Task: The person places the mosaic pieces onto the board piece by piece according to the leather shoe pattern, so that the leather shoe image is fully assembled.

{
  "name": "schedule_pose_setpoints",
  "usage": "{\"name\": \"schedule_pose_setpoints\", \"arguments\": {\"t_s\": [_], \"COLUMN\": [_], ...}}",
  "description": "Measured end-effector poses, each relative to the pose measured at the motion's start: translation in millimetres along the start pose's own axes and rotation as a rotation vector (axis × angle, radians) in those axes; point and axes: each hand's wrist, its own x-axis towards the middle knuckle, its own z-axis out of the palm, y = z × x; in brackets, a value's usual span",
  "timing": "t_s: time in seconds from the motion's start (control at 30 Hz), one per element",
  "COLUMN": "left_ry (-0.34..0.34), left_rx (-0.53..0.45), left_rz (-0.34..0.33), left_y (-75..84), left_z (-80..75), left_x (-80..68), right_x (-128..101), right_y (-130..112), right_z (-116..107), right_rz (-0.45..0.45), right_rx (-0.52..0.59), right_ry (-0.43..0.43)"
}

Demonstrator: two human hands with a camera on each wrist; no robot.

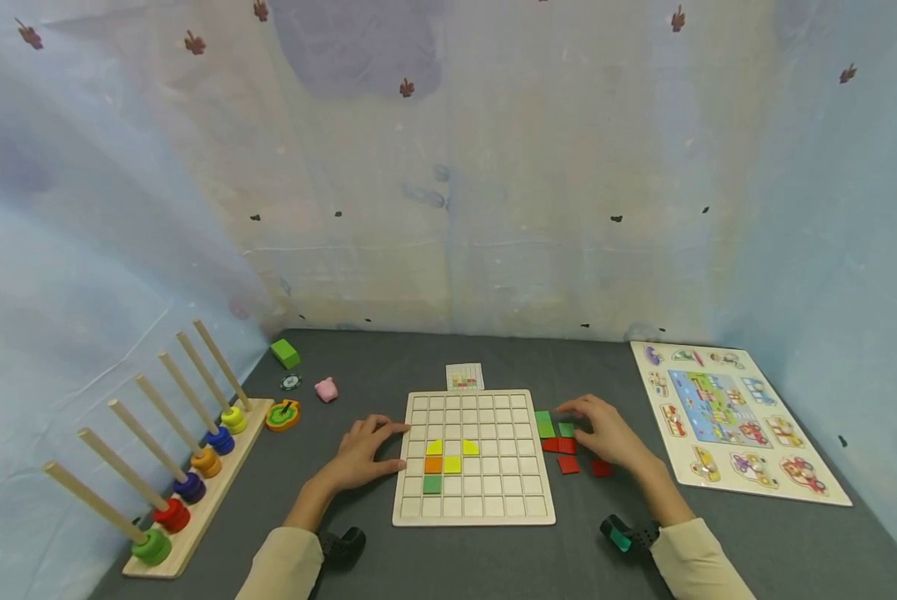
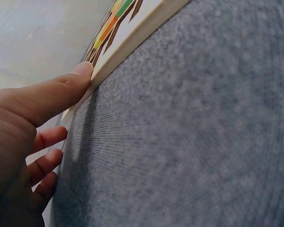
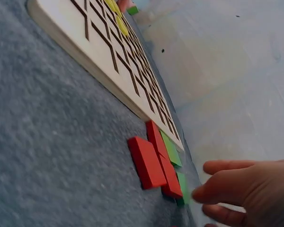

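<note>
Left hand [image 1: 363, 454] open, thumb and fingers pressed to left edge of pale wooden grid board [image 1: 493, 500] on grey bench [image 1: 719, 542]. Right hand [image 1: 606, 433] relaxed, fingertips touching small green square tile [image 1: 565, 430] just beside board's right edge.

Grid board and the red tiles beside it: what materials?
Pale square grid board: looks like unfinished light wood, matt, with dark grooved lines, perhaps laser-cut. Flat red square tiles: probably painted wood, matt, sharp-edged; plastic can't be ruled out. Grey table cover: fuzzy felt-like fabric.

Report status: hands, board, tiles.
Left hand open, steadying grid board. Right hand open, fingertips at green tile. Nothing blocking.
</note>
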Motion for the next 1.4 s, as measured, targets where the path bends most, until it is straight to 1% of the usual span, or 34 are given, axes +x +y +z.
{"name": "schedule_pose_setpoints", "arguments": {"t_s": [0.13,0.27,0.43,0.63,0.73,0.87,1.03,1.23,1.4], "left_ry": [-0.002,-0.002,0.002,-0.001,-0.003,-0.005,-0.007,-0.009,-0.012], "left_rx": [-0.002,0.001,0.007,0.002,0.000,0.000,-0.006,0.001,-0.001], "left_rz": [-0.006,-0.013,-0.014,-0.020,-0.021,-0.013,-0.013,-0.018,-0.024], "left_y": [-0.2,-0.5,0.4,1.8,1.4,-0.1,1.4,1.9,1.6], "left_z": [0.3,0.9,0.8,0.4,0.4,0.8,-0.2,-0.4,0.0], "left_x": [-0.1,0.1,0.4,0.4,0.6,0.9,-0.2,-0.7,0.4], "right_x": [-1.9,-2.2,-2.2,-1.1,1.3,5.9,12.0,17.9,23.3], "right_y": [4.8,7.7,9.3,7.7,4.6,-4.9,-25.5,-56.3,-77.3], "right_z": [-2.4,-2.6,-1.0,0.9,2.9,6.6,17.1,38.9,56.9], "right_rz": [0.028,0.041,0.039,0.057,0.063,0.034,-0.053,-0.248,-0.368], "right_rx": [0.013,0.008,-0.009,-0.028,-0.020,0.022,0.109,0.193,0.239], "right_ry": [-0.060,-0.086,-0.074,-0.024,-0.003,0.006,-0.006,-0.029,-0.045]}}
